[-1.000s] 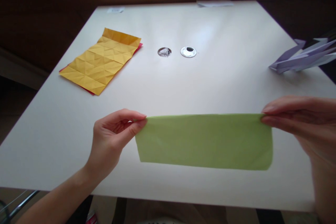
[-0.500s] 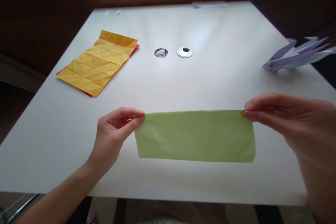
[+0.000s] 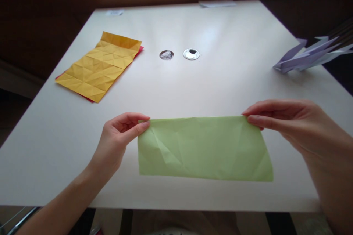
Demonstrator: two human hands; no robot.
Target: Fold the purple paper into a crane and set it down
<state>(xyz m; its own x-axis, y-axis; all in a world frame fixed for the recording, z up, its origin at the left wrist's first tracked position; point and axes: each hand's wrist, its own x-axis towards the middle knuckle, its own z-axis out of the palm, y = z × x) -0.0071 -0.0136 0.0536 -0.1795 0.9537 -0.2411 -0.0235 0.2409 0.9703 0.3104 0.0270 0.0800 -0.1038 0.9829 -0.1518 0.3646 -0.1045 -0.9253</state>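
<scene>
A light green sheet of paper [image 3: 204,150] with faint creases hangs between my two hands, above the near part of the white table [image 3: 220,88]. Its upper left corner is pinched between the thumb and fingers of my left hand [image 3: 122,134]. My right hand [image 3: 289,123] grips the top edge close to the upper right corner, thumb in front. The lower edge of the paper is free and its right side slants outward. Whether the bottom touches the table I cannot tell.
Creased yellow paper [image 3: 96,68] lies at left over a red sheet [image 3: 138,52]. Folded lilac paper [image 3: 300,57] rests at the right edge. Two round holes, a left one [image 3: 167,55] and a metal-rimmed one [image 3: 191,54], sit mid-table. A white paper [image 3: 217,4] lies at the far edge.
My right hand has come a little to the left, toward my left hand. The green paper's lower edge now sits lower and nearer, and its creases show more.
</scene>
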